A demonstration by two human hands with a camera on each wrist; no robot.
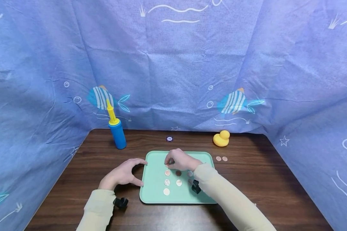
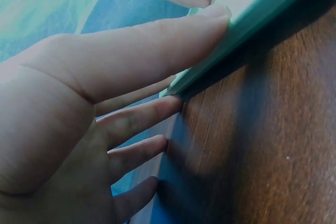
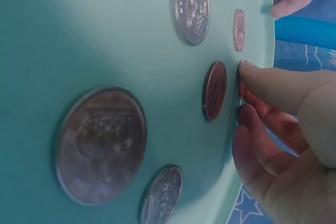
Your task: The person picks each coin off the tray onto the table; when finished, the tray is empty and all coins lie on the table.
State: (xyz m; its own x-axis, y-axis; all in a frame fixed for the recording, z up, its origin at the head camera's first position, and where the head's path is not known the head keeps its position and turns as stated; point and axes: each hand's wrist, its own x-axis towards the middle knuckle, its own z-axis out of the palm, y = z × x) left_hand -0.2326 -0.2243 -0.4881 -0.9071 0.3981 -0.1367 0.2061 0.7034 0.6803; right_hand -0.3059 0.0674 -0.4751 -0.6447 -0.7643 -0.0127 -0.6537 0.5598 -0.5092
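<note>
Head view: table (image 1: 263, 189) bears a green tray (image 1: 154, 189), near edge toward the person. Left hand (image 1: 122, 175) braces the tray's left rim, thumb and straight fingers touching it, nothing gripped. Right hand (image 1: 179, 160) hovers over the tray's far half, fingertips (image 3: 262, 77) curled down onto a coin (image 3: 240, 80) that is mostly hidden; whether it is pinched I cannot tell. Other coins (image 1: 167, 182) lie in rows just nearer. Behind stand a blue pump (image 1: 117, 133) and duck (image 1: 221, 138); two pennies (image 1: 221, 158) lie beside the tray.
</note>
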